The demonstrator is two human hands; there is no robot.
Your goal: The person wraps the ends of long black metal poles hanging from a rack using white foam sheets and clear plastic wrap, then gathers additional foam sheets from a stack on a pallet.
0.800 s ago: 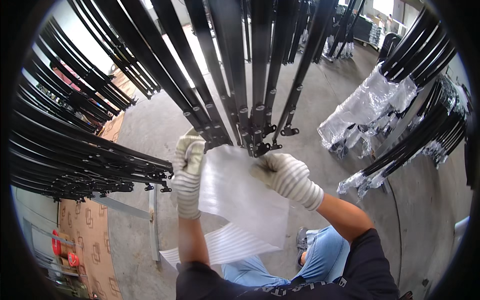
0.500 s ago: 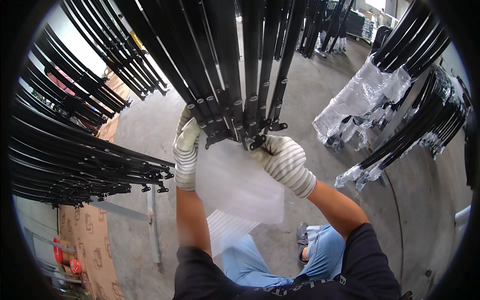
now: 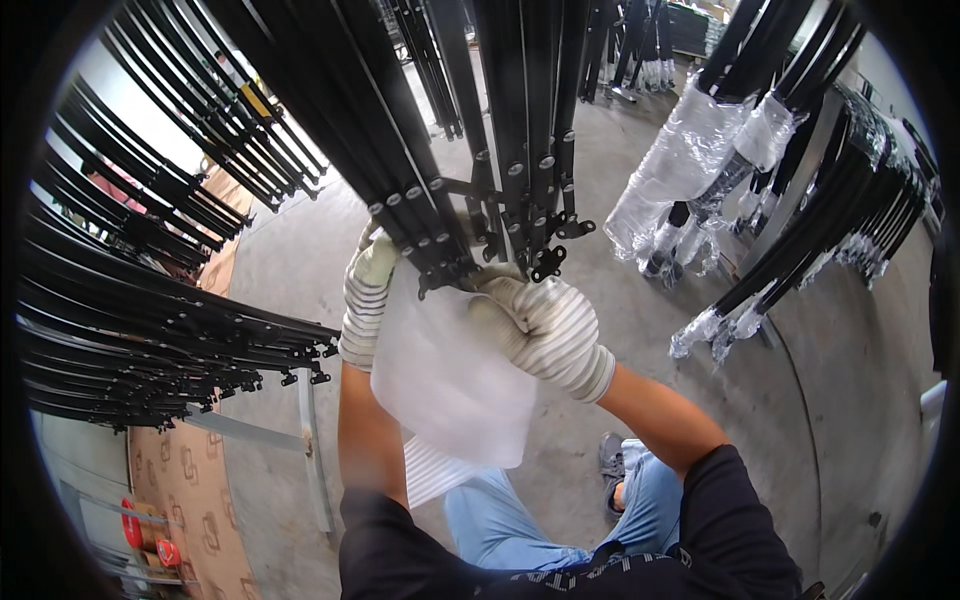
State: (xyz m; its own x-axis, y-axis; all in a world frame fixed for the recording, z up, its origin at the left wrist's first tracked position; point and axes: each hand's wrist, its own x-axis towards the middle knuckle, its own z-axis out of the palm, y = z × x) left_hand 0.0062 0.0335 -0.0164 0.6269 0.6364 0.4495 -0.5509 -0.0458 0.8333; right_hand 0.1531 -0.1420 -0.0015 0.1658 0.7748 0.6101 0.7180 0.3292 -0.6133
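Observation:
Several black metal bars hang in front of me, their lower ends carrying bolts and small brackets. My left hand, in a striped white glove, wraps the left group of bars near the bottom; its fingertips are hidden behind them. A white foam sheet hangs beneath these bar ends, between my hands. My right hand, in a matching glove, is closed at the sheet's upper right edge, close against the bar ends. Its fingertips are partly hidden. Two bracketed ends stick out just above the right glove.
More black bars hang in rows on the left. To the right are bars with ends in clear plastic wrap. Patterned brown sheeting and a grey metal rail lie on the concrete floor. Red-ended spools stand lower left.
My right hand has moved left, toward the left group's ends. A gap has opened between the left group and the bars on its right. The foam sheet has shifted left and lower.

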